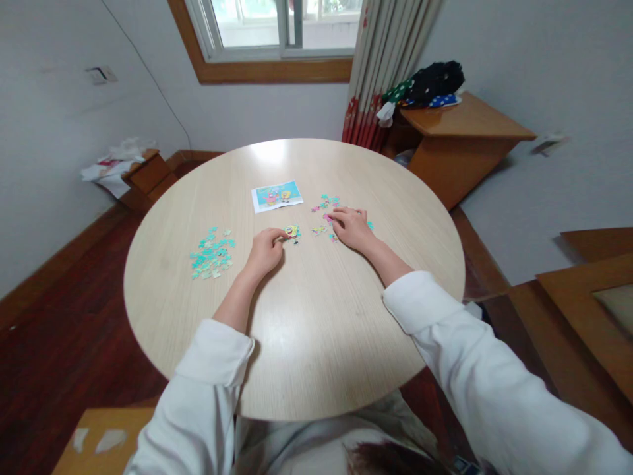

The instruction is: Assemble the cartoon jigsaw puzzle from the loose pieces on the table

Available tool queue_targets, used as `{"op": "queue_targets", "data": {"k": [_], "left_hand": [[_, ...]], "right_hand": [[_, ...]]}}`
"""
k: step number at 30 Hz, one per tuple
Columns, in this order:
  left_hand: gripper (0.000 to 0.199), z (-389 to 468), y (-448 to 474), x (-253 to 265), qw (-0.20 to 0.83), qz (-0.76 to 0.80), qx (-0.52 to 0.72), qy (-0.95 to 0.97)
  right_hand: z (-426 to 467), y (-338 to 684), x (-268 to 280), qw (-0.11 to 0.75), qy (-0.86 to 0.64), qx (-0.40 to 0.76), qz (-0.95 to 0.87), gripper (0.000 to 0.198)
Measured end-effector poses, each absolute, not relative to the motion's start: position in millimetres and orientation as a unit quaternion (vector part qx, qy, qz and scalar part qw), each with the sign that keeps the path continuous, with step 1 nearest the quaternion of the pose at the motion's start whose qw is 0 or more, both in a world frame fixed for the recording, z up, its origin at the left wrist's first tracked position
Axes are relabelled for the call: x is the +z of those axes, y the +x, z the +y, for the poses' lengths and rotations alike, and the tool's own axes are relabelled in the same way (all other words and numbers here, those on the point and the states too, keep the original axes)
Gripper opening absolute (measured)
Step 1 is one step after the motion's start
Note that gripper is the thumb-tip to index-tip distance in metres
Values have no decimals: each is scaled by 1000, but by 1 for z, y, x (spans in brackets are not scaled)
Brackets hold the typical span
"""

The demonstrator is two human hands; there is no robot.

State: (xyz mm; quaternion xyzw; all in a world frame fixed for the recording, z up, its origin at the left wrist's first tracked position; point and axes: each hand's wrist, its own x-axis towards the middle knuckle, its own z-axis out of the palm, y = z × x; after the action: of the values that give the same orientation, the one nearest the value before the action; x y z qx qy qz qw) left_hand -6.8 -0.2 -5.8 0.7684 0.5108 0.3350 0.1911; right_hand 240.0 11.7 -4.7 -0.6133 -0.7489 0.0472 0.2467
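My left hand [267,251] rests on the round table, its finger and thumb closed on the edge of a small joined cluster of yellow and teal jigsaw puzzle pieces [292,231]. Across from it, my right hand [351,227] lies over the loose pieces on the right, palm down. Its fingertips are drawn in at a pink puzzle piece [327,217], and some pieces are partly hidden beneath the hand. Between the hands sits a small group of yellowish pieces [319,230]. More pink and teal pieces [329,200] are scattered just beyond my right hand.
A heap of teal puzzle pieces [211,254] lies on the left of the pale round table [306,336]. A printed cartoon picture sheet [277,196] lies beyond my hands. Behind the table stand a curtain [388,59] and a wooden cabinet [465,125] with cloths on top.
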Motion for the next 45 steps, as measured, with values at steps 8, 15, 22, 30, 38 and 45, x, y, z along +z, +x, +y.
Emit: {"op": "queue_targets", "data": {"k": [8,15,22,30,38,45], "left_hand": [[32,0,-7,-7,195,506,340,768],[35,-1,-7,-4,194,517,324,768],[35,-1,-6,-4,194,514,324,770],[35,0,-7,-5,194,513,322,772],[35,-2,-7,-3,191,507,316,779],[32,-2,-6,-3,198,510,331,769]], "right_hand": [[13,241,-5,261,-610,54,-747,30],[12,241,-5,281,-595,50,-751,27],[10,240,-2,309,-538,67,-782,22],[9,254,0,347,-526,133,-765,19],[14,281,-4,387,-603,100,-690,23],[16,305,-6,388,-677,93,-618,27]]}}
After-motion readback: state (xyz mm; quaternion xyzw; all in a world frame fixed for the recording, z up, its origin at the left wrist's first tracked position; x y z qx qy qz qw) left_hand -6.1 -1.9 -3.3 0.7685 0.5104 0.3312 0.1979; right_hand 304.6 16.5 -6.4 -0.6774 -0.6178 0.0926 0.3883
